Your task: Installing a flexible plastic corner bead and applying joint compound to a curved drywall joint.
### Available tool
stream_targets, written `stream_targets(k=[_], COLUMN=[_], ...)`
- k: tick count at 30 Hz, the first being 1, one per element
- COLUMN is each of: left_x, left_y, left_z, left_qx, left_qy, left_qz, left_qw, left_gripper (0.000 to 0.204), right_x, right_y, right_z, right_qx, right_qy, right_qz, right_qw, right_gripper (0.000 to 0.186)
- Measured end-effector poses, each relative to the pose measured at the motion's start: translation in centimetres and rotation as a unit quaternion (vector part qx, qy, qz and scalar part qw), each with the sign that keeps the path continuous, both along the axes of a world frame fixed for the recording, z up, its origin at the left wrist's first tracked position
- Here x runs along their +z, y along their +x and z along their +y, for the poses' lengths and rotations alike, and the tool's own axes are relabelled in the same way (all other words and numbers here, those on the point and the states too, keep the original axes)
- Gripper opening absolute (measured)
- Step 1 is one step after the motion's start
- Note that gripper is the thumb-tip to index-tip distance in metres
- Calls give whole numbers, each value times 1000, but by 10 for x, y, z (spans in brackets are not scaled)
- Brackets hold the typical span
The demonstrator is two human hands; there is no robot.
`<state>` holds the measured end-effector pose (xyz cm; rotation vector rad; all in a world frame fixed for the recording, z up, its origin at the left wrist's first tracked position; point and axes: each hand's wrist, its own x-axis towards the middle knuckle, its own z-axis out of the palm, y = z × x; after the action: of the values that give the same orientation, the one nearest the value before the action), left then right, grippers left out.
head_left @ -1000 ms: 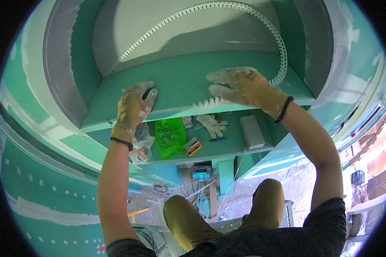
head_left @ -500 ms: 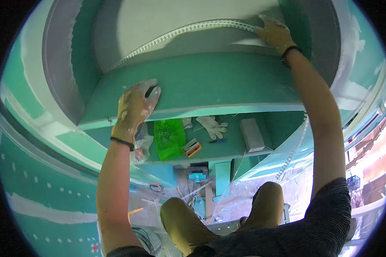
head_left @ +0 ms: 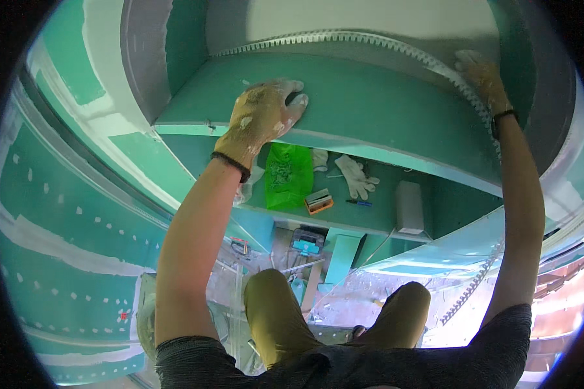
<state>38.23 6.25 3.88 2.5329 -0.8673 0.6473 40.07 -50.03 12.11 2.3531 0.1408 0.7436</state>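
Note:
A long white notched flexible strip (head_left: 344,37) curves along the back of a green board shelf (head_left: 370,91), where the shelf meets the back wall. Its right part bends toward me past my right hand (head_left: 483,78), and a loose end hangs below the shelf. That hand, in a tan, white-smeared glove, reaches to the back right with fingers stretched against the wall, close beside the strip. My left hand (head_left: 269,113), gloved alike with a dark cuff, rests on the shelf's front edge, thumb apart from the fingers and nothing in it.
On the lower shelf lie a bright green bag (head_left: 289,175), an orange and white small box (head_left: 318,201), white gloves (head_left: 355,176), a blue pen (head_left: 359,203) and a white box (head_left: 409,207). A toolbox (head_left: 307,242) and loose strips lie on the floor beneath.
My view has swung to the right. My right hand has moved from the strip to the wall beside it, and the strip's right part now shows bending toward me. My left hand stays on the shelf.

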Motion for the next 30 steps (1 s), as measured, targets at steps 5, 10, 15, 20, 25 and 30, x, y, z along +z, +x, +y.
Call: stream_targets(k=[5,10,15,20,25,30], left_x=[8,2,-4,-7,6,-8], left_y=[-6,1,0,7,9,14], left_z=[8,6,6,12,2,10], left_qx=[9,-2,-11,-9,-8,15], left_qy=[-24,-22,-31,-14,9,-2], left_qz=[-16,-48,-47,-34,-11,-63], left_qw=[1000,999,998,999,1000,998], left_gripper=[39,39,39,43,44,45], right_x=[-6,-4,-9,9,49,38], right_y=[-30,-24,-19,-70,-147,-236], right_z=[132,141,122,121,100,211], right_qx=[14,-119,-113,31,264,-3], right_qy=[378,410,243,-15,163,445], right_qz=[71,237,101,24,80,-47], right_qw=[923,873,958,999,947,894], right_gripper=[65,62,50,37,36,44])
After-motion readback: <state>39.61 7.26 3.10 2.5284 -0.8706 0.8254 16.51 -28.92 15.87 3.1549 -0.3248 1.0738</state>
